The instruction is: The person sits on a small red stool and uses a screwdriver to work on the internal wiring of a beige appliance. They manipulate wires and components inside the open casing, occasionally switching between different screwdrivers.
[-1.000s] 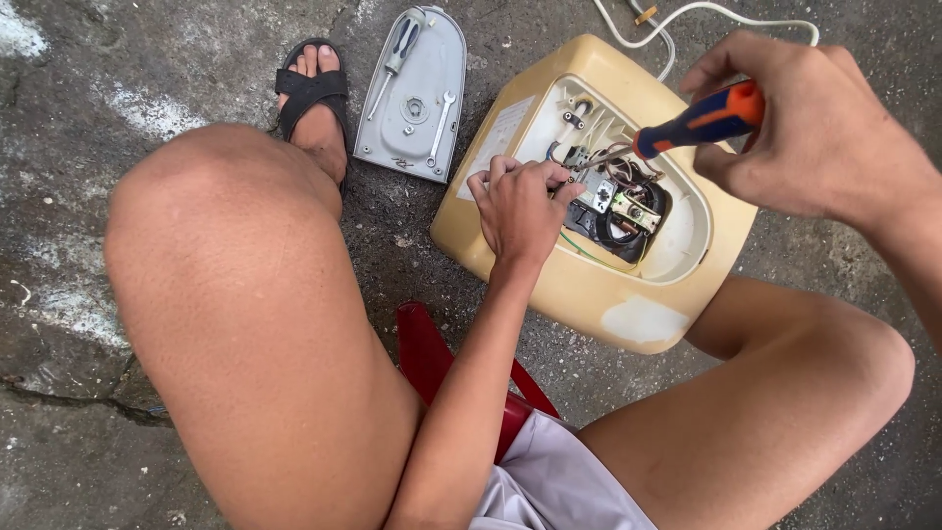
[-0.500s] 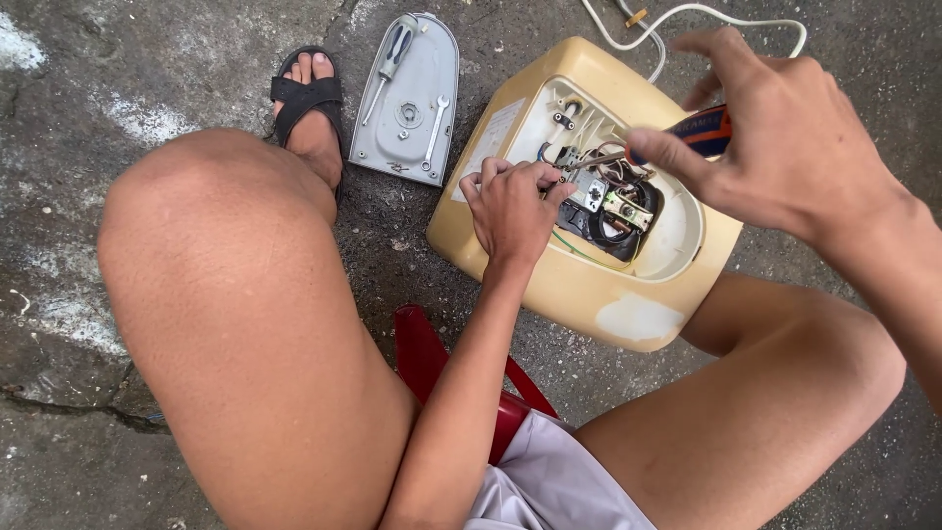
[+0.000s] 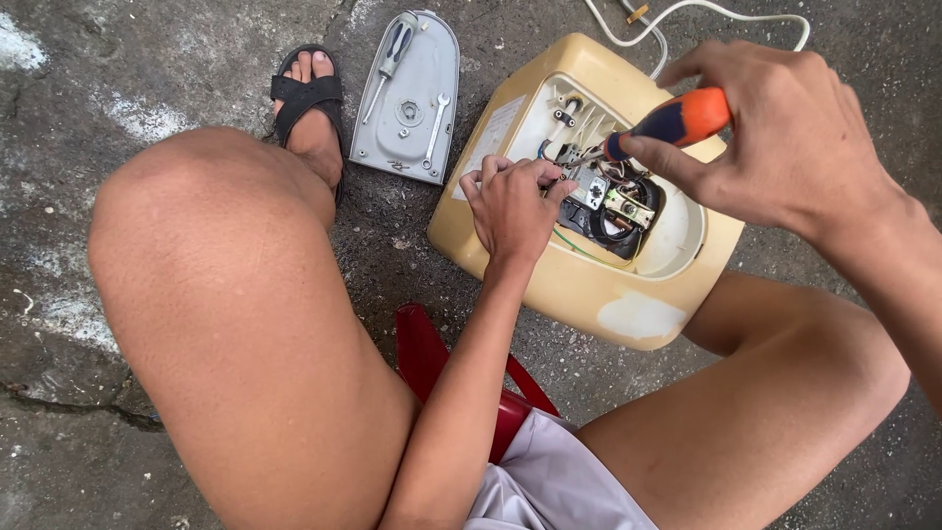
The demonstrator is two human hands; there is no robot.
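Note:
A cream plastic appliance housing (image 3: 599,294) lies open on the ground, with wires and a black switch block (image 3: 618,211) showing inside. My left hand (image 3: 510,206) rests on its left rim, fingertips pinching a small part at the edge of the wiring. My right hand (image 3: 785,137) grips an orange and blue screwdriver (image 3: 672,120), whose tip points down-left into the opening beside my left fingers.
A grey cover plate (image 3: 412,98) lies to the left with a small screwdriver (image 3: 392,49) and a spanner (image 3: 437,123) on it. A white cord (image 3: 687,15) trails behind the housing. My sandalled foot (image 3: 309,108), bare knees and a red stool (image 3: 442,363) fill the foreground.
My right hand has turned so the screwdriver, earlier partly hidden behind the fingers, now shows with its tip aimed into the opening. My left hand stays at the wiring.

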